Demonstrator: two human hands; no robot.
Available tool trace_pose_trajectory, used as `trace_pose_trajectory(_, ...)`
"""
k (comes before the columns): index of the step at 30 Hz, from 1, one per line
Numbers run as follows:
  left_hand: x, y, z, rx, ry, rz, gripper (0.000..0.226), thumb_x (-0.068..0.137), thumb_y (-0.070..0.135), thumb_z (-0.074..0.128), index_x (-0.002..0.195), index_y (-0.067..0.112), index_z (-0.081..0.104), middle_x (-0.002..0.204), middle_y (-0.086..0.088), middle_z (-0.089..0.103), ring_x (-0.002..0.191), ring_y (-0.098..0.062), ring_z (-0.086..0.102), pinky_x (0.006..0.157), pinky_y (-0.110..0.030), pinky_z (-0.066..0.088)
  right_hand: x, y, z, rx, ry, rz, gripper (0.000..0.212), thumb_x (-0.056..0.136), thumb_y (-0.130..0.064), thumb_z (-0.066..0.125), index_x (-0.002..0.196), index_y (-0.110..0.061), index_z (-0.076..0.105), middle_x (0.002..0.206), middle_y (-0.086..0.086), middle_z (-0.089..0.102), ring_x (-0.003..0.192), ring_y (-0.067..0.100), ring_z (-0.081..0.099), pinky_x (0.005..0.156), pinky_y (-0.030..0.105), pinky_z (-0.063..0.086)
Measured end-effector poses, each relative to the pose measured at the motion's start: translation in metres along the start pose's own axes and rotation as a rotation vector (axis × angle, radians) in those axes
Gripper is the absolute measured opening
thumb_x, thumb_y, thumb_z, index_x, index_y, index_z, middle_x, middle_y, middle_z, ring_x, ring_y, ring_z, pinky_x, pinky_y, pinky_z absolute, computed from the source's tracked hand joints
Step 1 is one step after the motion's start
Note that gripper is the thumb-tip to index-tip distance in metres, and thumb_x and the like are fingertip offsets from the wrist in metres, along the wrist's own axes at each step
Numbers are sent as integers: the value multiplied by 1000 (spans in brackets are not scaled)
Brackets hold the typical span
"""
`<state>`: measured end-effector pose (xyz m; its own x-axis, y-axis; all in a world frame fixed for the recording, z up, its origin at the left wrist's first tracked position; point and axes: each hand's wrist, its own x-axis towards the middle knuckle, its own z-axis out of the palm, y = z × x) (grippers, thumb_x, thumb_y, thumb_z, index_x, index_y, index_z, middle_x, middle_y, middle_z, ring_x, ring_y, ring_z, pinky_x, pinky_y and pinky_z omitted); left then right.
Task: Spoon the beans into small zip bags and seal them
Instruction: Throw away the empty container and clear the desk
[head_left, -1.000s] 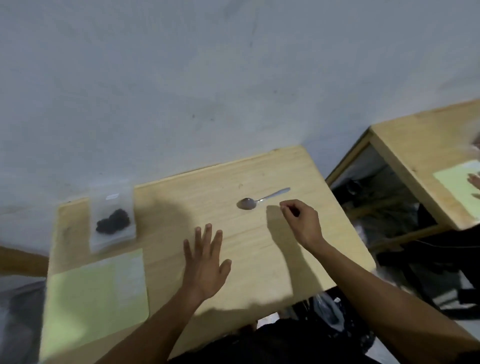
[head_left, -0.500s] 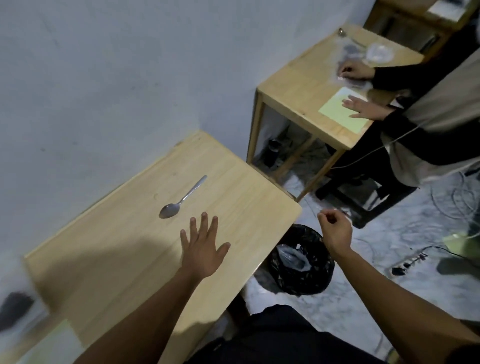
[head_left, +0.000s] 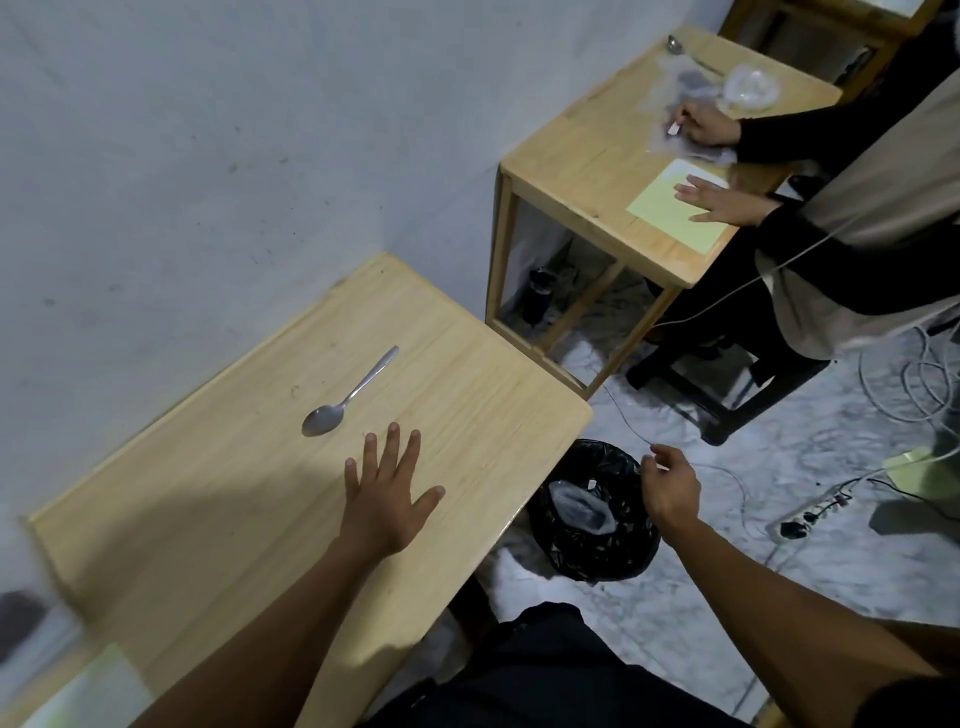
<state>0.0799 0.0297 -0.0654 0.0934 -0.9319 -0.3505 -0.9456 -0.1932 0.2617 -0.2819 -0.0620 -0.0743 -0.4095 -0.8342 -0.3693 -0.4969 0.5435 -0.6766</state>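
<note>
The left hand (head_left: 387, 493) lies flat on the wooden tabletop (head_left: 218, 519), fingers straight and spread, its grip open and holding nothing. Just beyond its fingertips a metal spoon (head_left: 347, 393) rests on the wood, bowl nearest the hand, handle angled toward the wall; hand and spoon are apart. The right hand (head_left: 670, 486) hangs off the tabletop's right edge, above a bin lined with a black bag (head_left: 597, 514); its fingers are loosely curled and its grip holds nothing that can be seen. A dark blurred shape sits at the far left edge, too unclear to name as the beans. At a second table (head_left: 587, 171) another person's hand presses a yellow-green sheet (head_left: 670, 213).
</note>
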Motion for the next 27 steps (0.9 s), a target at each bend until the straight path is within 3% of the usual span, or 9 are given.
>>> trace_pose_trajectory(7, -2, -1, -1, -25, 6, -6, 91, 78, 78, 7, 155, 32, -7, 161, 4, -19, 149, -29, -16, 118, -56, 1, -3, -55, 14, 60, -14, -274, 29, 99, -19, 47, 126, -11, 58, 124, 9, 61, 107, 20, 57, 88, 30, 42)
trace_pose_trajectory(12, -13, -7, -3, -12, 10, -14, 86, 80, 78, 8, 154, 36, -6, 161, 7, -17, 150, -28, -13, 118, -56, 3, -12, -121, 37, 97, -58, -485, 24, 97, -13, 49, 118, -15, 61, 115, -1, 56, 106, 17, 57, 93, 34, 49)
trace_pose_trajectory(21, -49, -32, -5, 22, 3, -167, 79, 86, 76, 22, 154, 38, 9, 164, 4, 6, 151, -31, 9, 112, -60, 22, -46, -198, 119, -74, -390, -889, 29, 95, -15, 54, 124, -15, 61, 120, 1, 59, 106, 16, 55, 89, 32, 47)
trace_pose_trajectory(27, -76, -53, -9, -110, 51, -402, 75, 92, 67, 31, 153, 39, -2, 163, 8, -16, 151, -27, -13, 118, -57, 2, -66, -225, 177, -527, -708, -1022, 39, 92, -22, 57, 130, -16, 59, 129, 11, 58, 118, 30, 54, 98, 36, 45)
